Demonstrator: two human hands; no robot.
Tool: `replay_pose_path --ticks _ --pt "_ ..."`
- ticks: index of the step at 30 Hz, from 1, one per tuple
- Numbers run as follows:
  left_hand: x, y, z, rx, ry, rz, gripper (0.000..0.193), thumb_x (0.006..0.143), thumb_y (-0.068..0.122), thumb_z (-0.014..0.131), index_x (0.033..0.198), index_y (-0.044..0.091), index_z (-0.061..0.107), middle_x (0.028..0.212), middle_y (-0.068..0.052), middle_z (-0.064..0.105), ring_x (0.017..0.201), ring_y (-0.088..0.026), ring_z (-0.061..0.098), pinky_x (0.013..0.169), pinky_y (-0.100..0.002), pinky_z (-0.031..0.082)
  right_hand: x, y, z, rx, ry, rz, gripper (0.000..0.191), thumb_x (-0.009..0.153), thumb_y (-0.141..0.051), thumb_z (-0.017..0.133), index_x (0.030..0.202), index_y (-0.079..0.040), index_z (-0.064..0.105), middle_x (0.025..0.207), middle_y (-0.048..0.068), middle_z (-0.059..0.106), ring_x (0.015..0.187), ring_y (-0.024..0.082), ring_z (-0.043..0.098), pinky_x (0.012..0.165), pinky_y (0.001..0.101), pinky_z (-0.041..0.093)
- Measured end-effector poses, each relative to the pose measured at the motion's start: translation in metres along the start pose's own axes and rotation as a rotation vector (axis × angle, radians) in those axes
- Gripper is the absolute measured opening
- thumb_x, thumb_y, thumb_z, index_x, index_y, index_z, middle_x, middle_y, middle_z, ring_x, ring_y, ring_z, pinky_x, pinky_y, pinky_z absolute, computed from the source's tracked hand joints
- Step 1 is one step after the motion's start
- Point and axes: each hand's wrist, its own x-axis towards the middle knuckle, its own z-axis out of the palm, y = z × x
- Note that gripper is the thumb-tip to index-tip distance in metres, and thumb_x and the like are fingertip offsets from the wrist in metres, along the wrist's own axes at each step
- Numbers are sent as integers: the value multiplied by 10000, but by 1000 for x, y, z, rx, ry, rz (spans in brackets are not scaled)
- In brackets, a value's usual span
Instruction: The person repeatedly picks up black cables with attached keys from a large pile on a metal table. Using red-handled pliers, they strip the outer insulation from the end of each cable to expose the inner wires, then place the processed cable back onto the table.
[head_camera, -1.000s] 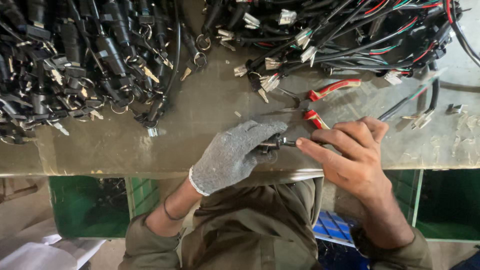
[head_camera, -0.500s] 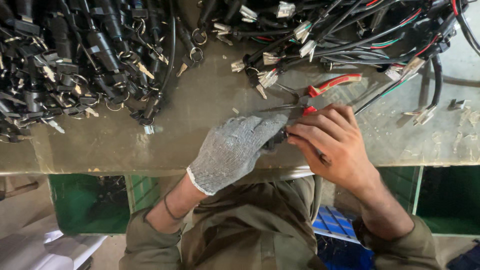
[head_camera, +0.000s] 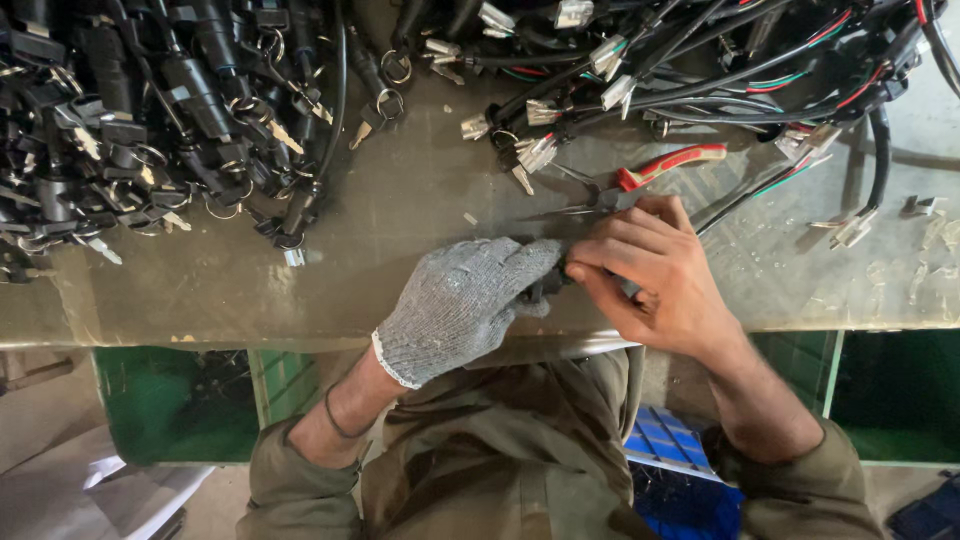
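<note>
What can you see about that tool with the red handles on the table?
The pliers lie flat on the worn workbench, just beyond the bare right hand. Two red-covered handles spread apart toward the right; the grey metal jaws point left, thin and pointed. The hand's fingers cover part of the lower handle. Black wire bundles lie right behind it.
</note>
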Motion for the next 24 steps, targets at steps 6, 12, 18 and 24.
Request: replay_pose_path --ticks 6,12,18,24 --pt "-1 0 -2 -32 112 30 589 883 218 766 1414 94 543 1193 -135 674 1024 -348 671 888 -446 553 -5 -6 -8 -117 39 40 345 813 -198 833 1084 -40 692 952 27 725 845 236 632 886 406 430" --pt "1 0 -2 -115 -27 -111 591 875 265 790 1410 142 572 1098 -124 690 928 -348 683 785 -442 554 -23 -3 -11 -81 59 -8 304 813 -95 829 1084 -123 693 1014 11 709 886 219 666 841 367 452" --pt "2 5 -6 -160 -16 -119 540 890 219 768 1392 135 590 1109 -128 708 934 -356 698 779 -438 562 -26 2 -11 -173 110 -143 332 790 -17 820 1077 -154 723 1066 -14 733 901 180 658 837 355 441" --pt "2 2 -7 -324 -30 -126 506 877 219 780 1338 92 617 1118 -146 719 944 -347 726 787 -411 584 -15 -6 -20 -288 55 -233 340 756 -54 798 1081 -149 765 1080 -16 724 948 186 652 862 381 427"
